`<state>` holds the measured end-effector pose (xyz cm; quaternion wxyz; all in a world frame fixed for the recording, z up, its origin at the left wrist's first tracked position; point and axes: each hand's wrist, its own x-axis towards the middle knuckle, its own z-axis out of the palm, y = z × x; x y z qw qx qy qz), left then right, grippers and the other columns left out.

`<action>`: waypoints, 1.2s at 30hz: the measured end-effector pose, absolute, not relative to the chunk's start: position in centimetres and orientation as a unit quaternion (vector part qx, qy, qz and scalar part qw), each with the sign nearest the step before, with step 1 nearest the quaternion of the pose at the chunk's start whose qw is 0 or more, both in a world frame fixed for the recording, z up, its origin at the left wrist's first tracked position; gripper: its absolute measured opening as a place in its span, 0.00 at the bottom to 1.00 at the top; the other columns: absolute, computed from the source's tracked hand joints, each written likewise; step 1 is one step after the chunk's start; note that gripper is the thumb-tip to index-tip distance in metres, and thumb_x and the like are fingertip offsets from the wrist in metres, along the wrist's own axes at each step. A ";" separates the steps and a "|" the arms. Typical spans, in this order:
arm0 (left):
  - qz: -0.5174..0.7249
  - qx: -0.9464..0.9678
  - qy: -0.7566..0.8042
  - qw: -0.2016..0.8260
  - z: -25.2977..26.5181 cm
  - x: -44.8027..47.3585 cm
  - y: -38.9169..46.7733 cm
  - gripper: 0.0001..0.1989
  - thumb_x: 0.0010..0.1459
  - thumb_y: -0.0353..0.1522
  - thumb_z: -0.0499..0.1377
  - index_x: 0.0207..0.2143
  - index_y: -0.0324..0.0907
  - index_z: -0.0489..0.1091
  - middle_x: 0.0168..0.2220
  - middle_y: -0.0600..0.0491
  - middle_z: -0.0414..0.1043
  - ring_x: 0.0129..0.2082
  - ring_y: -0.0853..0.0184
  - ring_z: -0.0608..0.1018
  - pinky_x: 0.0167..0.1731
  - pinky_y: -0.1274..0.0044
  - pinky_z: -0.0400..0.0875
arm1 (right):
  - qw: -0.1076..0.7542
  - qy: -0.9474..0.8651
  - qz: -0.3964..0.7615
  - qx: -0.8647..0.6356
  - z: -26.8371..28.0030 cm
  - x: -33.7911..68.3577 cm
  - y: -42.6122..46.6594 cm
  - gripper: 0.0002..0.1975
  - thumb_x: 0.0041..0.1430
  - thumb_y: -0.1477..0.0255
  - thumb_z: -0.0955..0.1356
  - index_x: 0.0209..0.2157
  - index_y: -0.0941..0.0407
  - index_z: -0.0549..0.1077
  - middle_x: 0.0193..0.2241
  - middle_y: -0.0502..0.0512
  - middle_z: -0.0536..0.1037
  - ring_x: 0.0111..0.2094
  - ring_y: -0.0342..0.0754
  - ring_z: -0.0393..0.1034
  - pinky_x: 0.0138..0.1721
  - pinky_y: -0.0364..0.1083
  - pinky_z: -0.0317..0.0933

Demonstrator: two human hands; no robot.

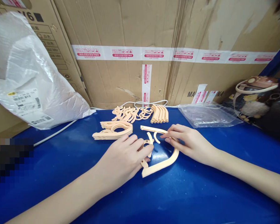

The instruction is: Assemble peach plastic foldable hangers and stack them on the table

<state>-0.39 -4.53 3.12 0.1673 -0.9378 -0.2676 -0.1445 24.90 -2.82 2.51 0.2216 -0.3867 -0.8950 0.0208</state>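
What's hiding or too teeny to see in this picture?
All in the head view:
Left hand: palm hidden by its own back.
Big cream frame: bend partly hidden by the right hand.
Label on the white bag: print too small to read.
Dark thing, far right: cut off by the picture's edge.

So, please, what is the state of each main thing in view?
Left hand: fingers holding a small curved cream plastic strip
Right hand: fingers touching a large bent cream plastic frame
Flat cream plastic parts with curved cutouts: stacked
Curved cream plastic arms: lined up side by side
Small hooked cream plastic pieces: loosely grouped
Clear plastic bag: lying flat
White plastic parcel bag: bulging
Brown cardboard box: taped
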 end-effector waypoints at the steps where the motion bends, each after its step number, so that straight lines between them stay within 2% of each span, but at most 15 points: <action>1: -0.146 -0.941 -0.266 0.152 3.1 -0.4 -4.5 0.09 0.64 0.31 0.53 0.44 0.40 0.69 0.32 0.52 0.69 0.32 0.63 0.71 0.34 0.72 0.64 | 0.224 -0.894 0.020 -0.387 2.5 24.9 -2.9 0.12 0.66 0.71 0.61 0.44 0.55 0.75 0.36 0.56 0.74 0.37 0.48 0.69 0.37 0.47 0.65; 8: -0.132 -0.953 -0.267 0.059 2.8 -0.4 -4.6 0.16 0.61 0.24 0.52 0.50 0.42 0.64 0.41 0.51 0.70 0.37 0.63 0.71 0.35 0.72 0.65 | 0.235 -0.878 0.026 -0.416 2.6 24.9 -2.9 0.12 0.66 0.70 0.61 0.44 0.53 0.75 0.35 0.55 0.74 0.36 0.47 0.70 0.37 0.46 0.64; 14: -0.133 -0.958 -0.253 0.035 2.7 -0.4 -4.7 0.21 0.59 0.21 0.51 0.54 0.44 0.62 0.42 0.52 0.70 0.39 0.64 0.71 0.37 0.73 0.66 | 0.234 -0.869 0.018 -0.437 2.5 25.0 -2.8 0.13 0.65 0.68 0.62 0.44 0.53 0.75 0.33 0.54 0.74 0.35 0.47 0.70 0.33 0.44 0.63; 21: -0.120 -0.963 -0.239 0.022 3.0 -0.4 -4.8 0.23 0.57 0.18 0.50 0.53 0.44 0.62 0.43 0.52 0.70 0.43 0.63 0.71 0.42 0.72 0.67 | 0.221 -0.862 0.020 -0.455 2.5 25.0 -2.9 0.13 0.66 0.67 0.61 0.45 0.53 0.74 0.33 0.54 0.74 0.35 0.48 0.69 0.33 0.45 0.62; 28: -0.120 -0.967 -0.225 0.021 3.2 -0.4 -4.9 0.25 0.57 0.17 0.47 0.53 0.44 0.63 0.41 0.52 0.70 0.39 0.65 0.70 0.38 0.75 0.66 | 0.219 -0.856 0.026 -0.467 2.5 25.0 -2.7 0.13 0.66 0.66 0.61 0.44 0.53 0.75 0.31 0.53 0.75 0.34 0.48 0.71 0.34 0.45 0.62; 36: -0.101 -0.965 -0.235 -0.053 3.0 -0.3 -5.2 0.34 0.45 0.13 0.47 0.52 0.46 0.62 0.42 0.54 0.68 0.42 0.65 0.68 0.40 0.74 0.63 | 0.213 -0.849 0.036 -0.483 2.5 24.9 -2.8 0.12 0.66 0.66 0.62 0.44 0.53 0.74 0.29 0.51 0.75 0.34 0.47 0.71 0.33 0.45 0.61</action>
